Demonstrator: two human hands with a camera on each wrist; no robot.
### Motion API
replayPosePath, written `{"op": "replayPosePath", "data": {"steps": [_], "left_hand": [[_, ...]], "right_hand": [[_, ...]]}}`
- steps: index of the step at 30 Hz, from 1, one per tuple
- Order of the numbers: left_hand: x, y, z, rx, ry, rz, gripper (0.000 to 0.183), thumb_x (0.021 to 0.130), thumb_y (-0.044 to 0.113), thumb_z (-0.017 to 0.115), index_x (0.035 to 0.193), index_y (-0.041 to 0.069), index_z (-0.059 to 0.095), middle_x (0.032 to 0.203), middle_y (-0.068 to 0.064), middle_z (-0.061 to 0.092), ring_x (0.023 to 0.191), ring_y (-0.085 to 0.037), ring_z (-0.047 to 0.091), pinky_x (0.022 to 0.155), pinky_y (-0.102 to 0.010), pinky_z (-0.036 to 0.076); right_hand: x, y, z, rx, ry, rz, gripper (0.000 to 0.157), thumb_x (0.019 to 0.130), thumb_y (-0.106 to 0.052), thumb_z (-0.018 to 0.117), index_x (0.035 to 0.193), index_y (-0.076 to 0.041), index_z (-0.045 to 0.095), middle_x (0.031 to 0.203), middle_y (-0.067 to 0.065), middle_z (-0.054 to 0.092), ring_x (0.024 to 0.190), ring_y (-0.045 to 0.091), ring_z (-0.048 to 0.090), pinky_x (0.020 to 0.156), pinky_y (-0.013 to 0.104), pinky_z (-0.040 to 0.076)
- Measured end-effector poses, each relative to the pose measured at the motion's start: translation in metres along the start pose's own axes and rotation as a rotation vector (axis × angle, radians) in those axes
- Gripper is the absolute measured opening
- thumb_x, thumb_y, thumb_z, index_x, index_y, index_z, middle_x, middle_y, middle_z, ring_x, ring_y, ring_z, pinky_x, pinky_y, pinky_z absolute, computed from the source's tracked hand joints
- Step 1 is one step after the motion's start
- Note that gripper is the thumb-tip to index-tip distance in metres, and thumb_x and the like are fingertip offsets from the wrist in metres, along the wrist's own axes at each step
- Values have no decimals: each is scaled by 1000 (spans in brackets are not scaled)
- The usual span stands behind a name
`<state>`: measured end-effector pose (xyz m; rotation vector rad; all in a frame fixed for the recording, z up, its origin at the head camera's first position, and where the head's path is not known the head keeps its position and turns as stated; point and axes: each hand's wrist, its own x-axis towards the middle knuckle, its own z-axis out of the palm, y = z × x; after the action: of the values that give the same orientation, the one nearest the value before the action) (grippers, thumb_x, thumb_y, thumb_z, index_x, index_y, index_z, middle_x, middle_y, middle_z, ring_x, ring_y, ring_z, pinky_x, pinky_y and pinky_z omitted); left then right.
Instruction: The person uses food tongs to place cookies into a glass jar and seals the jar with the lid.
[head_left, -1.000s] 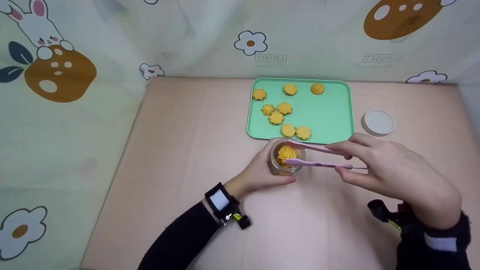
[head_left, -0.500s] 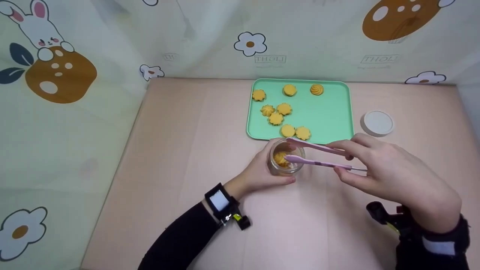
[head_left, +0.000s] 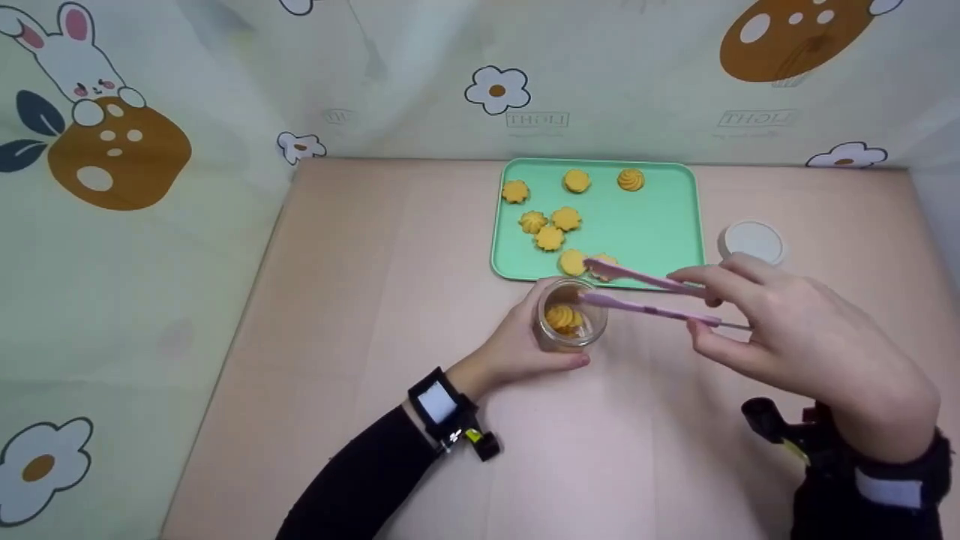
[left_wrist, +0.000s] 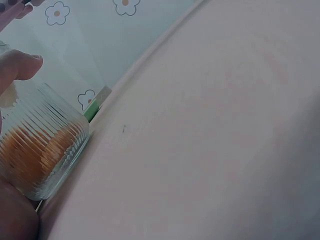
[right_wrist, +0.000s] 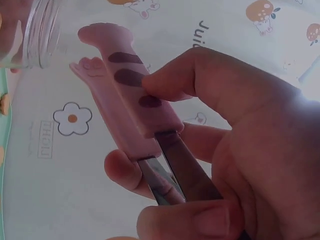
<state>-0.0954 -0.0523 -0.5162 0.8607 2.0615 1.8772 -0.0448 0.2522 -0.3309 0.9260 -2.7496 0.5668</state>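
Head: left hand (head_left: 517, 341) curled round jar (head_left: 602, 323), mouth up, cookies (head_left: 564, 319) inside. Right hand (head_left: 806, 330) pinches pink tongs (head_left: 652, 310), tips apart, nothing between them, over the jar's right rim and the near edge of the tray (head_left: 660, 225); height unclear. More cookies lie on the tray; lid (head_left: 752, 241) beside it. Looks like tong-loading the jar: lift tips clear of the rim before swinging to the tray.

Left wrist: cookies show through ribbed glass; brace the jar so knocks don't tip it.

Right wrist: fingers and thumb on tongs, arms parted; squeeze lightly, cookies probably crumble.
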Motion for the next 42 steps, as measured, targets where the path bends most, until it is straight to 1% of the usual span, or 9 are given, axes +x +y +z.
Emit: {"op": "replayPosePath", "data": {"steps": [3, 5, 10, 16, 19, 26, 31, 37, 42], "left_hand": [[1, 0, 0, -9, -2, 20, 99, 78, 17, 100, 159, 14, 44, 148, -2, 64, 142, -17, 56, 129, -39, 37], [1, 0, -1, -16, -5, 26, 99, 78, 16, 100, 159, 14, 44, 147, -2, 64, 142, -17, 56, 129, -39, 37], [0, -1, -1, -9, -2, 22, 98, 78, 18, 99, 159, 15, 44, 147, -1, 64, 142, -16, 56, 129, -39, 37], [-2, -1, 1, -18, -5, 19, 98, 78, 16, 100, 158, 16, 44, 147, -2, 64, 141, -16, 57, 128, -39, 37], [-2, -1, 2, -23, -5, 17, 97, 78, 15, 100, 158, 15, 44, 147, -2, 64, 142, -17, 56, 129, -39, 37], [0, -1, 0, -32, -1, 22, 97, 77, 15, 100, 157, 17, 46, 146, 2, 64, 142, -17, 57, 128, -39, 37], [0, -1, 0, -27, 2, 19, 95, 78, 16, 100, 156, 20, 47, 146, 4, 65, 141, -17, 57, 128, -39, 37], [1, -1, 0, -24, 0, 15, 94, 78, 16, 100, 156, 21, 47, 146, 2, 65, 142, -17, 57, 128, -39, 37], [1, 0, 0, -33, -3, 9, 95, 77, 16, 100, 156, 22, 47, 146, 2, 64, 142, -16, 57, 128, -40, 37]], "right_hand": [[2, 10, 0, -19, 26, 37, 46, 83, -13, 79, 128, -14, 73, 98, 0, 63, 69, 9, 51, 52, 27, 43], [5, 17, 1, -32, 35, 79, 46, 83, -12, 77, 129, -13, 72, 99, 2, 64, 72, 12, 55, 54, 30, 44], [14, 40, 12, -39, 31, 228, 46, 87, -11, 75, 133, -12, 71, 102, 5, 65, 78, 19, 59, 59, 38, 45], [23, 73, 34, 12, -34, 360, 45, 93, -15, 70, 138, -10, 69, 110, 12, 67, 84, 28, 61, 66, 47, 49], [30, 88, 44, 2, -56, 415, 47, 96, -20, 67, 142, -9, 65, 111, 17, 65, 86, 33, 62, 68, 53, 51], [57, 117, 57, -11, -102, 528, 55, 104, -34, 58, 151, -5, 55, 116, 26, 59, 95, 43, 58, 77, 62, 50], [74, 131, 65, -2, -158, 589, 62, 108, -41, 51, 157, -3, 49, 124, 30, 54, 98, 47, 57, 80, 67, 49], [84, 141, 81, 17, -159, 614, 64, 108, -43, 53, 156, -1, 48, 125, 32, 54, 100, 48, 56, 82, 67, 49], [89, 144, 90, 11, -179, 635, 67, 108, -44, 54, 157, 0, 46, 125, 35, 54, 100, 50, 55, 82, 67, 49]]}}
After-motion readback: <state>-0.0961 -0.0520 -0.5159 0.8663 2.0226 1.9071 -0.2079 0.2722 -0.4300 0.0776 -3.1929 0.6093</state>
